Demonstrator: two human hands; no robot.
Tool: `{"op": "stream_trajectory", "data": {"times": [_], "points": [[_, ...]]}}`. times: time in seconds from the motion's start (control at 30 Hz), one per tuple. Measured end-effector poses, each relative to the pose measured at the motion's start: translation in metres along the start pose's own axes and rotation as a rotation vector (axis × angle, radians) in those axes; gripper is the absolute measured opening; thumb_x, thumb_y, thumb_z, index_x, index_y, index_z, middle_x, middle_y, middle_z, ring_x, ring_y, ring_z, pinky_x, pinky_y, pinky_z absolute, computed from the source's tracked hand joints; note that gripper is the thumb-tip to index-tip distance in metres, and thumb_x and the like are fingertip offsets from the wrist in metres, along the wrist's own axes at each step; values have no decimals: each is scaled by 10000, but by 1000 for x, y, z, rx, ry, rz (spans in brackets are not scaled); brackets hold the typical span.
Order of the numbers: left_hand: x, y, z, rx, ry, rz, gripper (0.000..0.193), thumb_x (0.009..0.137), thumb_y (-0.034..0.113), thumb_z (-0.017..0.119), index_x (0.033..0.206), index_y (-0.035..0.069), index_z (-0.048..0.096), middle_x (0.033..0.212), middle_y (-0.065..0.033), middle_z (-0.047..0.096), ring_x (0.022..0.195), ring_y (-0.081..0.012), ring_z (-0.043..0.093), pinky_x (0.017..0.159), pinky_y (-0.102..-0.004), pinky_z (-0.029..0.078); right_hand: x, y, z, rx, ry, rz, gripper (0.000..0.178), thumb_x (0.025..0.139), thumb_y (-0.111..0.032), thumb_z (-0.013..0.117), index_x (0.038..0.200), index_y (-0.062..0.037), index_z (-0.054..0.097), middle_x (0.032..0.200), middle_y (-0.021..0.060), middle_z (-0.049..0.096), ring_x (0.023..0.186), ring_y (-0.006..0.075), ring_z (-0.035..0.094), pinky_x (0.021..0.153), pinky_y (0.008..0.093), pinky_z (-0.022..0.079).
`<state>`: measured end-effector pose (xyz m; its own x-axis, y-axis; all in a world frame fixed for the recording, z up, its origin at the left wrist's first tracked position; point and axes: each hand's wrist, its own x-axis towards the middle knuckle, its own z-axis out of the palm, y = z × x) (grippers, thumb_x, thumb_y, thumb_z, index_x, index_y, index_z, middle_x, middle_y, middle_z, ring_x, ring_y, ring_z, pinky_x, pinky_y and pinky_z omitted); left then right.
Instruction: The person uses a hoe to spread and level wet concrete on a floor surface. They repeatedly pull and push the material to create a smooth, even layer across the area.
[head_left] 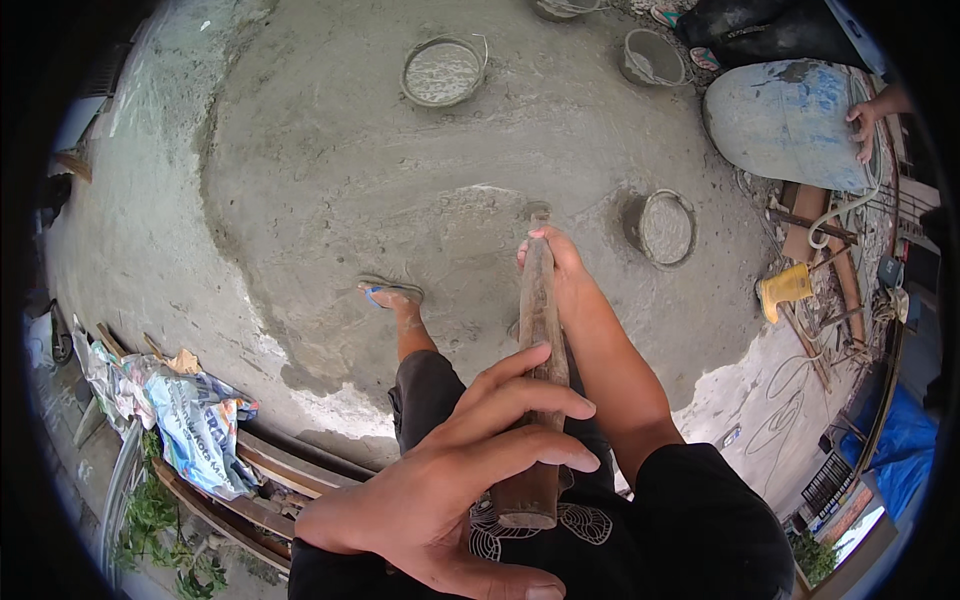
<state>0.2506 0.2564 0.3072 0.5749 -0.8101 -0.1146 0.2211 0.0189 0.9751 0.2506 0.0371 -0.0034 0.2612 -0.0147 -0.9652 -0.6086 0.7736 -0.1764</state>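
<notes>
A long wooden handle (540,300) runs upright through the middle of the view, its thick cut end near my body. My right hand (560,252) is closed round its far part, close to the wet cement. Whatever tool head it may have is hidden. Over the near part of the handle my left hand (440,480) has its fingers stretched and apart. The fingers lie across the handle without wrapping round it; whether they touch it, I cannot tell. My sandalled foot (392,292) stands on the wet grey cement (320,200).
Buckets of grey slurry stand around: one bucket (443,98) ahead, another bucket (690,228) at right. A person's hand (868,125) rests on a blue drum (785,120). A yellow boot (785,290) and planks lie right; sacks (195,420) and boards (300,465) lie left.
</notes>
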Motion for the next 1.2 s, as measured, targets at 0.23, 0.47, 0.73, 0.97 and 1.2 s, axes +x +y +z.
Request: {"op": "stream_trajectory", "data": {"times": [0.23, 0.47, 0.73, 0.97, 1.2], "points": [[62, -84, 7, 35, -282, -195, 825, 778, 325, 793, 1447, 38, 405, 1495, -237, 378, 1413, -339, 344, 1132, -438, 257, -77, -133, -159, 259, 424, -557, 300, 841, -147, 550, 1069, -3, 418, 848, 158, 515, 612, 278, 554, 570, 433, 542], [120, -357, 10, 873, -223, -803, 595, 708, 305, 788, 1236, 93, 612, 986, -174, 714, 944, -343, 683, 871, -450, 527, 46, -83, -195, 269, 672, -946, 200, 861, -3, 544, 1009, 54, 422, 855, 149, 510, 618, 293, 590, 554, 445, 540], [78, -488, 23, 994, -286, -551, 448, 740, 251, 733, 1138, 63, 650, 911, -196, 701, 904, -335, 690, 799, -427, 538, 114, -69, -216, 401, 543, -668, 166, 793, 50, 531, 927, -11, 455, 808, 119, 509, 684, 254, 548, 661, 437, 515], [131, -452, 9, 714, -158, -623, 415, 733, 156, 728, 1101, 41, 575, 883, -214, 689, 816, -392, 682, 732, -453, 544, 164, -143, -207, 507, -119, -629, 234, 769, 5, 509, 987, -38, 435, 770, 101, 493, 721, 249, 511, 749, 428, 479], [230, -529, -71, 1136, 150, -640, 361, 776, 133, 716, 1081, 27, 554, 895, -200, 699, 803, -373, 697, 703, -441, 575, 367, -191, -104, -37, 149, -578, 531, 888, -89, 618, 1291, 83, 318, 1163, 250, 492, 1010, 332, 587, 900, 470, 527]]}}
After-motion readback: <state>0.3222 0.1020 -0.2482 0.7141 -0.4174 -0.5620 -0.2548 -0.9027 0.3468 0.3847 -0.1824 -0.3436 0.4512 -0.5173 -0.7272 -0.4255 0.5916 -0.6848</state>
